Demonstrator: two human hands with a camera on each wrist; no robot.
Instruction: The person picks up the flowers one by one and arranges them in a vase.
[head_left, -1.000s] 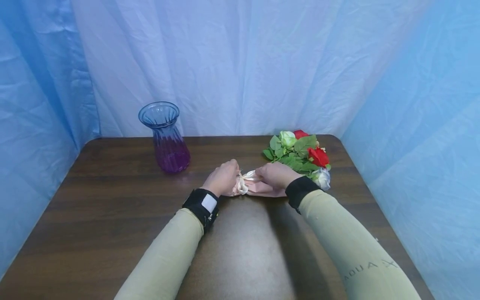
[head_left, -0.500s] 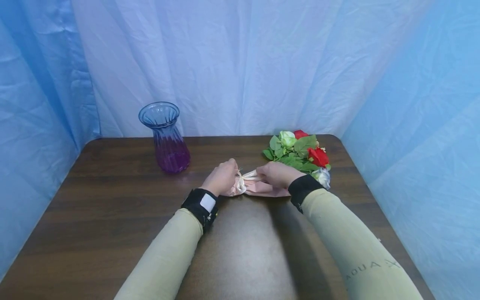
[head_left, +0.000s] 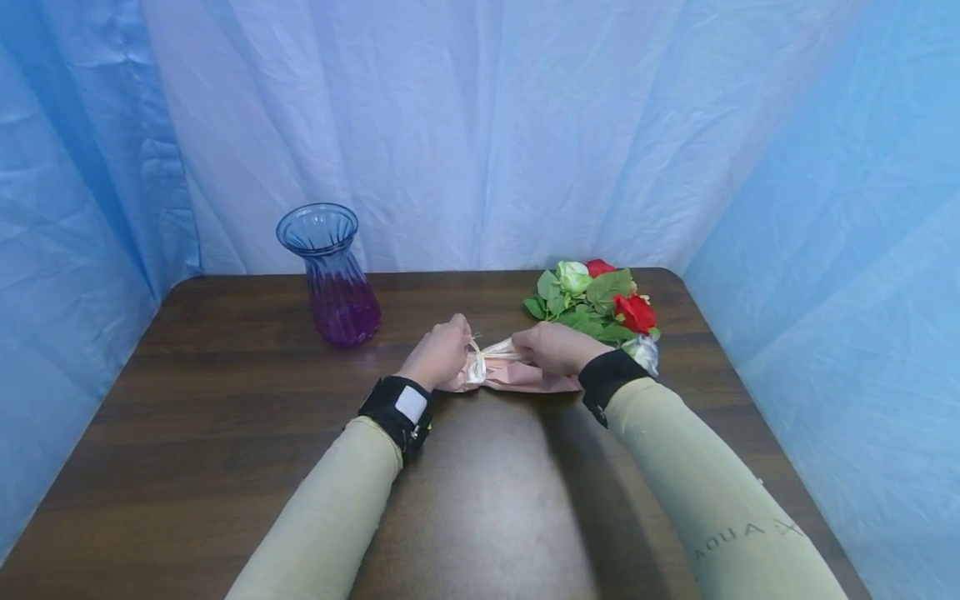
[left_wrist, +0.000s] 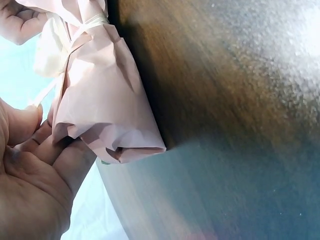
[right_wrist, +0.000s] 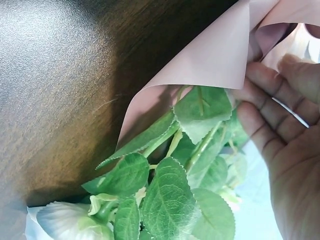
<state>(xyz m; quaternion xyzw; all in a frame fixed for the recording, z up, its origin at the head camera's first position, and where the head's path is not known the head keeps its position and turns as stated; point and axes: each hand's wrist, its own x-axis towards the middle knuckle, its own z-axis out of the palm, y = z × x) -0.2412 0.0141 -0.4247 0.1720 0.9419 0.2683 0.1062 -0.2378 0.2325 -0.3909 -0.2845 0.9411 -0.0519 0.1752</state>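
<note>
A bouquet of flowers lies on its side, its stems wrapped in pink paper (head_left: 528, 379) and tied with a cream ribbon (head_left: 477, 367). In the left wrist view, my left hand (left_wrist: 35, 175) pinches a thin ribbon end (left_wrist: 47, 92) between thumb and finger, other fingers against the wrapper's lower end. My right hand (head_left: 557, 348) pinches the ribbon on the other side of the knot; its fingertips are partly hidden in the head view. In the right wrist view, green leaves (right_wrist: 170, 195) and a pale bloom (right_wrist: 70, 220) stick out of the paper beside that hand.
A blue-and-purple glass vase (head_left: 341, 296) stands upright at the back left of the dark wooden table (head_left: 225, 417). Red roses (head_left: 636, 313) and a white-green rose (head_left: 573, 277) face the back right. Light blue curtains (head_left: 480, 125) hang behind and on both sides.
My left hand has moved slightly left, drawing the ribbon end out from the knot. The knot has shifted a little left too. My right hand has barely moved.
</note>
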